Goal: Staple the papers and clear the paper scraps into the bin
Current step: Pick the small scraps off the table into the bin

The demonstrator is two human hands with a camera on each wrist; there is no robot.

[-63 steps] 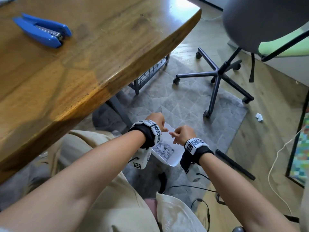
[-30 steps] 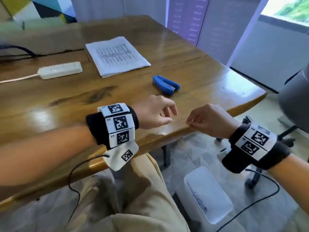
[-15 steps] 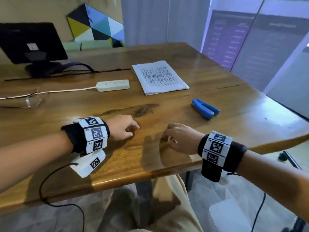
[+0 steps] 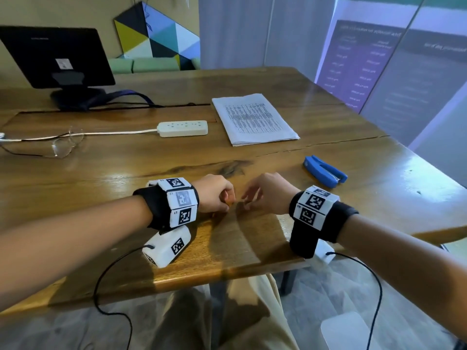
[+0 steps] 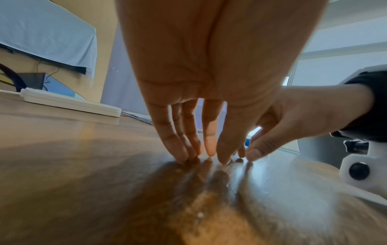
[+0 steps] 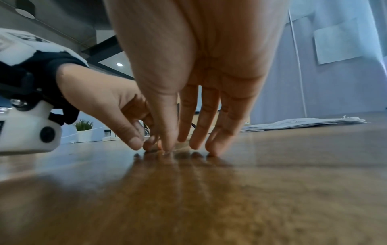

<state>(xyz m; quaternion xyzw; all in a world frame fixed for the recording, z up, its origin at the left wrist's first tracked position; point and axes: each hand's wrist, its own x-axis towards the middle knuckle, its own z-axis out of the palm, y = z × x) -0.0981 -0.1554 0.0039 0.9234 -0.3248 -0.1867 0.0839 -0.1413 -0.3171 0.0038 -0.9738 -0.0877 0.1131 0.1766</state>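
Observation:
My left hand [image 4: 228,202] and right hand [image 4: 246,200] rest side by side on the wooden table [image 4: 252,238] near its front edge. The left wrist view shows the left hand [image 5: 205,157] with straight fingers [image 5: 176,145], tips touching the wood. The right hand [image 6: 178,149] stands the same way, fingertips [image 6: 213,149] down. No scrap shows between any fingers. A tiny white speck [image 5: 200,215] lies on the wood below the left hand. The stack of printed papers [image 4: 255,120] lies far behind the hands. The blue stapler [image 4: 324,171] lies to the right of the right hand. The white bin [image 4: 346,332] stands on the floor at lower right.
A white power strip [image 4: 182,128] with its cable lies left of the papers. Glasses [image 4: 63,145] sit at the far left. A black monitor [image 4: 55,56] stands at the back left. My legs are under the table edge, and sensor cables hang from both wrists.
Both hands were over the bin on the floor. They have risen to the tabletop and come down, fingertips now touching the wood close together.

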